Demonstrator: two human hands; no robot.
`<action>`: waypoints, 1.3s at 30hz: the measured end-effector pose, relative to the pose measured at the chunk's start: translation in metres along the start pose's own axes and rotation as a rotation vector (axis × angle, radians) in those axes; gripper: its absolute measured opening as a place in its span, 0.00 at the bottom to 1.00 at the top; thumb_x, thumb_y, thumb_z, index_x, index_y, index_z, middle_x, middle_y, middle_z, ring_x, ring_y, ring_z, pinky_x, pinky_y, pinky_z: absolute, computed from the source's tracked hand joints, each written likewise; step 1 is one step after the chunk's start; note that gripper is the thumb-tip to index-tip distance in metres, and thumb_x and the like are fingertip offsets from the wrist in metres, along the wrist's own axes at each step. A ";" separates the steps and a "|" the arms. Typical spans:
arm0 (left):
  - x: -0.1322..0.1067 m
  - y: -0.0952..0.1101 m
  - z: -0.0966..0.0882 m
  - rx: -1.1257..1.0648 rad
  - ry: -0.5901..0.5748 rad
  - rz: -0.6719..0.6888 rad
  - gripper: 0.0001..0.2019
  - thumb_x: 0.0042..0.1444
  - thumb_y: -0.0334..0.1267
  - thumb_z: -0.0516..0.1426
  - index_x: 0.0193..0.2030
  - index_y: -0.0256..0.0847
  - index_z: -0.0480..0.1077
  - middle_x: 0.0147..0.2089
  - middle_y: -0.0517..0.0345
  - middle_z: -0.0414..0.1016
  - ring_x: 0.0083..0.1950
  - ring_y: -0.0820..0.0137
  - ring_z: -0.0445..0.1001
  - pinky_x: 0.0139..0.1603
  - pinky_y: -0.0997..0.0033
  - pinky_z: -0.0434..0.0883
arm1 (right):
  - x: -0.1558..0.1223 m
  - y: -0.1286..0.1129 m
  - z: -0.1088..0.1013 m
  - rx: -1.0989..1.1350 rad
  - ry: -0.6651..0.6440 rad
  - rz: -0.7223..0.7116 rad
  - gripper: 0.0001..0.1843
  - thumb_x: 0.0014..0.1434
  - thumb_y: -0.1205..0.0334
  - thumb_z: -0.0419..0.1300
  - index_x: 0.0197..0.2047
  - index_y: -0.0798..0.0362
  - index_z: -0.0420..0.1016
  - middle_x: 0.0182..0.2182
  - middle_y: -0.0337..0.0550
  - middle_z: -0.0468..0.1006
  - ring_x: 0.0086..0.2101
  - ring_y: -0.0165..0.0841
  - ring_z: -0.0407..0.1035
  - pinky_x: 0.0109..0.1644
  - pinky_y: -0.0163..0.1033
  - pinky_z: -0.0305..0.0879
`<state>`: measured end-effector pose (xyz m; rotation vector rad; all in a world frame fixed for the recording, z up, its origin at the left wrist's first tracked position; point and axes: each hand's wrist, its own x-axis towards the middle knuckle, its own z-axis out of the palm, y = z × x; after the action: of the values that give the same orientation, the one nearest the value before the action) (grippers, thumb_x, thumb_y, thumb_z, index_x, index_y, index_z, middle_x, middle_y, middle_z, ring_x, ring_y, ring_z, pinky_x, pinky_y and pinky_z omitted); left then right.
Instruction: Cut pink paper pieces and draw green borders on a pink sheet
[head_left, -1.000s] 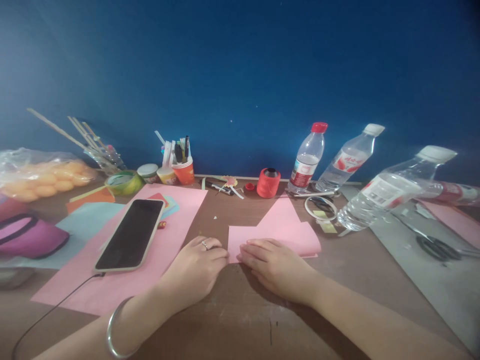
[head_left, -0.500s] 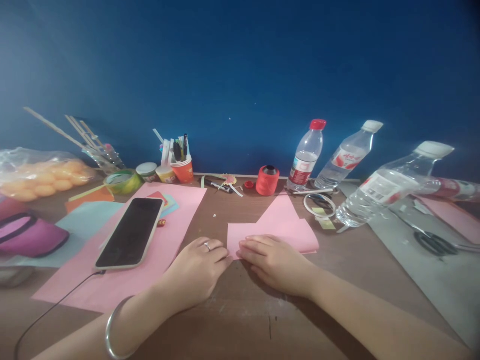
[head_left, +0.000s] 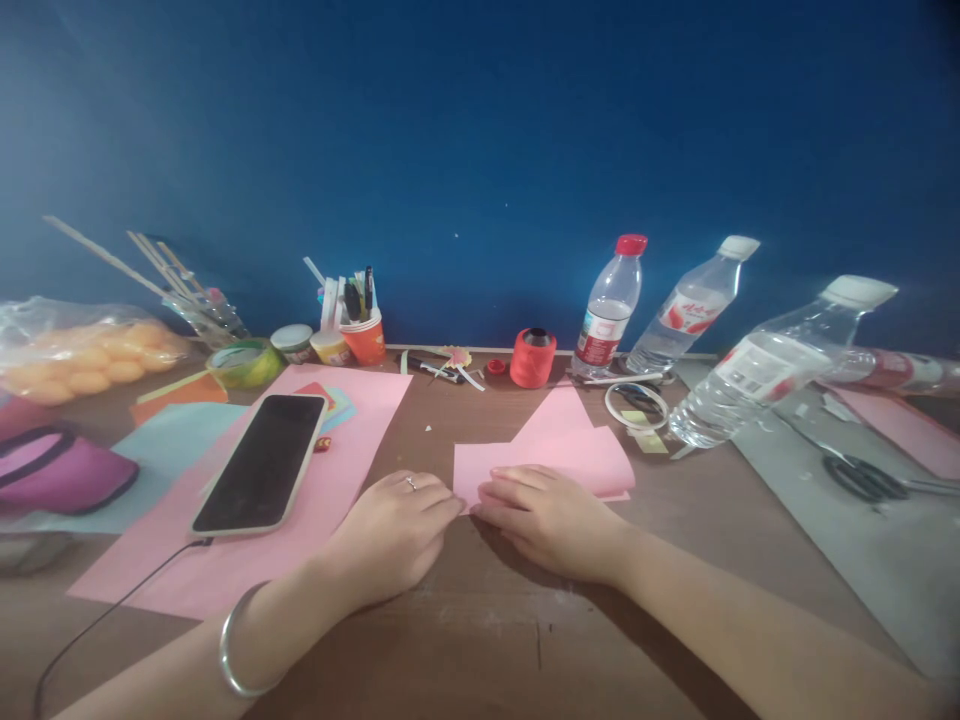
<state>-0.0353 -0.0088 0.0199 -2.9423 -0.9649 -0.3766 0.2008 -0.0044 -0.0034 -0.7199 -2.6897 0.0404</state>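
Lying folded: pink paper (head_left: 594, 468) on the table (head_left: 510, 650), before the red spool (head_left: 533, 360).
Right hand (head_left: 551, 522): grip spread flat over it, no pinch visible.
Left hand (head_left: 401, 530): fingers bent at its near-left corner; can't make out any hold.
Handling: likely light, limp, easily creased; best held by the flat left end.

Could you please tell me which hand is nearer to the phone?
Left. The left hand is to the right of the phone; the right hand is farther right, on the folded paper.

Phone (head_left: 259, 465) on sheet (head_left: 356, 445), left of folded paper (head_left: 581, 452)
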 end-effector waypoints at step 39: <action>0.000 0.006 0.003 0.130 -0.080 0.054 0.16 0.56 0.28 0.52 0.51 0.39 0.68 0.41 0.52 0.74 0.45 0.61 0.70 0.46 0.59 0.66 | 0.002 0.004 -0.002 0.059 -0.021 0.008 0.16 0.59 0.67 0.55 0.51 0.54 0.71 0.46 0.47 0.75 0.47 0.37 0.67 0.52 0.43 0.63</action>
<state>-0.0311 -0.0133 0.0171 -2.8781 -0.8790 -0.1886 0.2022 -0.0002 -0.0012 -0.7163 -2.6935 0.1289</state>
